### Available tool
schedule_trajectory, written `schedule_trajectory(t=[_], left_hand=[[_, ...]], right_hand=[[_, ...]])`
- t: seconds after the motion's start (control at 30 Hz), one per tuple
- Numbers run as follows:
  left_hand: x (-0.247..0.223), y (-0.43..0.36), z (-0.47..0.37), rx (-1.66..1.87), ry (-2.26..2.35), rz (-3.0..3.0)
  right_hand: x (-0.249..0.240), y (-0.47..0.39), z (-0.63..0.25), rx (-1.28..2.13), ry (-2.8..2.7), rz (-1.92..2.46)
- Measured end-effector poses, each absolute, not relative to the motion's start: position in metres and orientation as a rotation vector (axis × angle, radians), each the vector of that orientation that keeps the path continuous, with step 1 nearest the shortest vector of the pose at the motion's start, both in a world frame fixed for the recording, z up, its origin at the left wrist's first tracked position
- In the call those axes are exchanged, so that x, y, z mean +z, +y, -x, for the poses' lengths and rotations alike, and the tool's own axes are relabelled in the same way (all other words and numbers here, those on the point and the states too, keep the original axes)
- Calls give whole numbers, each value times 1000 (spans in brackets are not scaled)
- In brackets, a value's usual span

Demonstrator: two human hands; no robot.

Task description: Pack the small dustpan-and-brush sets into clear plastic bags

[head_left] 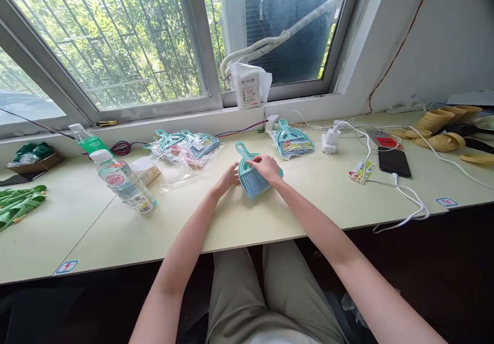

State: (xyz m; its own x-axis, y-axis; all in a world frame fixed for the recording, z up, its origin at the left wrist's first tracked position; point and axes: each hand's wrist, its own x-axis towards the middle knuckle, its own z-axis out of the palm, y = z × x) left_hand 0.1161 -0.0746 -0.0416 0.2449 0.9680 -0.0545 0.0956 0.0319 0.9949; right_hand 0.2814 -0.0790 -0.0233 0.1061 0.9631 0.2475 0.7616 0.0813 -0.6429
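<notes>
A teal dustpan and brush set (253, 180) with blue-grey bristles stands tilted over the table, its handle pointing toward the window. My right hand (267, 168) grips it from the right, fingers closed over the upper part of the brush. At the set's left edge is my left hand (228, 178), its fingers partly hidden behind the dustpan. A similar set in clear plastic (295, 141) lies behind and to the right. More wrapped sets (200, 143) lie at the back left beside loose clear plastic (177, 177).
Two bottles (125, 183) stand on the left, near green leaf-like pieces (19, 205). A black phone (393, 162), white cables, a charger (330, 139) and a printed card (362, 172) lie right. The table's front edge (247, 247) is near my legs.
</notes>
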Motion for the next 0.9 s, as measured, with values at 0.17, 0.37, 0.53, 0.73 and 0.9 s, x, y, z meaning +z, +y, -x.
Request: schedule_trajectory(t=[0.17,0.37,0.53,0.73,0.9], left_hand=[[-41,-85,-120,840,853,-1282],[-50,-67,-105,1002,990,-1095],[-54,-61,-104,1056,996,-1058],[-50,-68,-105,1023,1022,-1088],[-49,-69,-103,1037,1029,-1086]], right_hand=[[-12,-84,-305,360,-1638,1570],[-43,-111,-468,-16,-1724,1783],[-86,-146,-567,31,-1642,2307],[-83,-181,-485,310,-1931,2083],[-62,-198,-408,528,-2140,1600]])
